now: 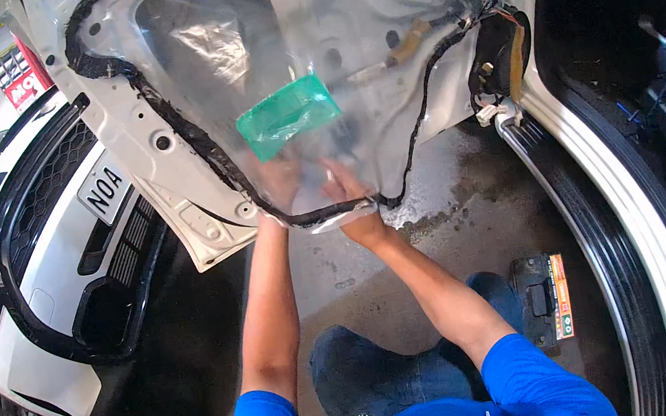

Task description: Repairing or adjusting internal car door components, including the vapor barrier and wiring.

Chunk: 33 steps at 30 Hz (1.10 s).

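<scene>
A clear plastic film [388, 141] with a black sealant edge [321, 213] hangs over the inside of a white car door [133, 144]. Both my hands reach up under its lower edge and show hazily through it. My left hand [280, 180] is just below a green translucent patch [289, 116]; its fingers are too blurred to read. Beside it, my right hand [344, 187] has its fingers stretched upward and apart, with nothing visible in them. Whether either hand touches the door metal behind the film, I cannot tell.
A white car front [49, 300] with a dark grille stands at the left. On the right runs the door sill [592, 253] of the open car. A car battery [537, 297] sits on the floor beside my knee. Wiring [511, 37] shows at the door's right edge.
</scene>
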### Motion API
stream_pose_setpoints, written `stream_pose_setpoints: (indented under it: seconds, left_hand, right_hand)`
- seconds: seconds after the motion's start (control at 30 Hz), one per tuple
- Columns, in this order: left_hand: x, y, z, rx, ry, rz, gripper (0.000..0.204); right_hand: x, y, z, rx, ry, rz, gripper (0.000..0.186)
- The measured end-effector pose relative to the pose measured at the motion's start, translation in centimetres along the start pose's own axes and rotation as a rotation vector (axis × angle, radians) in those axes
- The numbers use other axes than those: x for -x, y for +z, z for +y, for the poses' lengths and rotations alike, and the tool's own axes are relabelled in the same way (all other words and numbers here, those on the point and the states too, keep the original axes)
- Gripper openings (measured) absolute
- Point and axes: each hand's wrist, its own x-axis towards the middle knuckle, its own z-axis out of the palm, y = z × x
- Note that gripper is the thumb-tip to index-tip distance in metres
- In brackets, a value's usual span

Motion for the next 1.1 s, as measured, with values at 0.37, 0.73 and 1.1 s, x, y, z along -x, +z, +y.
stream_pose_setpoints:
  seconds: [0.37,0.73,1.1]
  left_hand:
    - [-5.7,2.4,-2.5,-0.751,0.073,-0.765,0.025]
    - [-8.5,2.9,-14.1,-0.205,-0.243,-0.801,0.032]
    - [-10.7,-0.2,-6.3,-0.44,-0.22,-1.08,0.047]
  right_hand:
    - [-1.7,-0.2,8.1,0.01,0.067,-0.132,0.035]
    - [-2.3,-1.7,7.1,0.426,0.131,-0.389,0.033]
    - [-4.9,-2.5,8.3,0.18,0.299,0.177,0.027]
